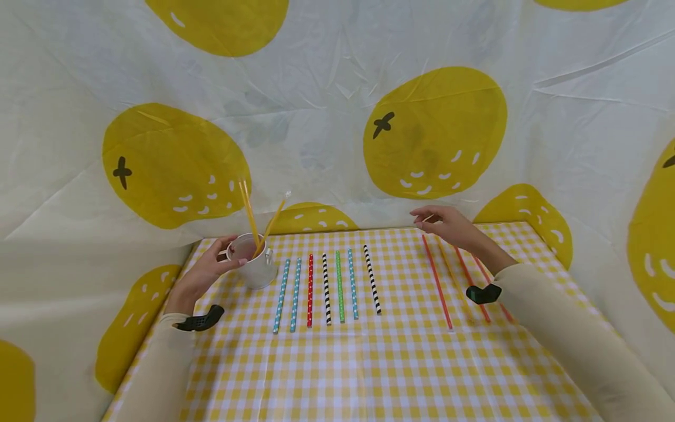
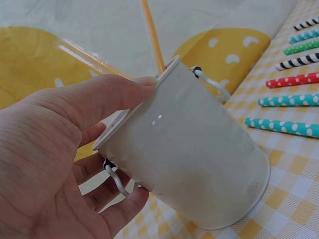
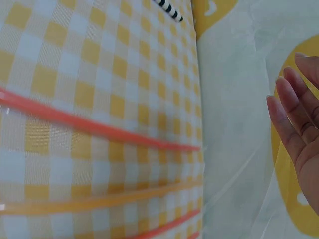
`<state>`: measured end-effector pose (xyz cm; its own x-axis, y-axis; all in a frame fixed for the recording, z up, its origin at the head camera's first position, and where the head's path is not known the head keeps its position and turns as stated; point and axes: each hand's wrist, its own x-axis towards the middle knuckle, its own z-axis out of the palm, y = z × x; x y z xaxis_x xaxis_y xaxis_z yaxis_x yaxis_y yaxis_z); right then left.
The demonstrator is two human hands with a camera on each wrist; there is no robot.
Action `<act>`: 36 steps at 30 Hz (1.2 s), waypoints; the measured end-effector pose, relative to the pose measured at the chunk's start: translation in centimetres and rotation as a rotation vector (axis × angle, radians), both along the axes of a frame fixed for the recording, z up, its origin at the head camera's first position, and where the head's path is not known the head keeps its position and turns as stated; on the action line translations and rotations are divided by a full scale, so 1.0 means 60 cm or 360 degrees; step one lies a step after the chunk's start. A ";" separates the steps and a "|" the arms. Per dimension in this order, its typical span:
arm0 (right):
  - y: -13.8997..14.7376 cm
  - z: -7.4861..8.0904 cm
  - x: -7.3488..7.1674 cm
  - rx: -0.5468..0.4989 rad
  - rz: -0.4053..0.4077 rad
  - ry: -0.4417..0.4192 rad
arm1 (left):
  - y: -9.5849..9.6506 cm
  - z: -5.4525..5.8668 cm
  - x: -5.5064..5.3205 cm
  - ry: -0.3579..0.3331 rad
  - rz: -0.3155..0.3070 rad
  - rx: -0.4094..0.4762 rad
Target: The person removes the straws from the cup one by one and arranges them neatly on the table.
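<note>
My left hand (image 1: 211, 269) grips a white metal bucket (image 1: 258, 276) with small side handles. In the left wrist view the thumb lies along its rim and the fingers curl round the near side, by one handle (image 2: 115, 180). Orange straws (image 1: 248, 208) lean inside the bucket, their tops sticking out past the rim. Over the far right part of the table, my right hand (image 1: 448, 225) hovers above the ends of red straws (image 1: 437, 284) and an orange straw (image 1: 454, 278). Its fingers (image 3: 284, 122) are loosely extended, and nothing shows between them.
Patterned paper straws lie side by side mid-table: blue dotted (image 1: 282, 296), red dotted (image 1: 310, 290), black-striped (image 1: 326, 290) and green (image 1: 340, 287) among them. A yellow checked cloth (image 1: 316, 375) covers the table. Behind it hangs a white curtain (image 1: 316, 146) with yellow fruit prints.
</note>
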<state>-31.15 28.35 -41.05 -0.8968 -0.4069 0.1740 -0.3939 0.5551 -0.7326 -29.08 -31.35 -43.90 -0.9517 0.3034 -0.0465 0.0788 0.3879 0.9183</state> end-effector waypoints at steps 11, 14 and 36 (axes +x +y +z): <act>-0.082 0.009 -0.016 -0.0094 0.0121 -0.0062 | -0.003 -0.003 0.001 -0.0010 0.0017 -0.0017; -0.102 0.010 -0.022 -0.0105 0.0165 -0.0042 | -0.004 -0.002 0.004 -0.0017 0.0024 -0.0010; -0.253 0.013 -0.049 -0.0259 0.0459 -0.0046 | -0.001 -0.003 -0.003 -0.0017 0.0015 -0.0012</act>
<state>-34.07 13.18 -40.25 -0.7542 -0.6136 0.2337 -0.4958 0.2988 -0.8155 -29.25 -31.43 -44.10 -0.9540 0.2938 -0.0592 0.0650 0.3956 0.9161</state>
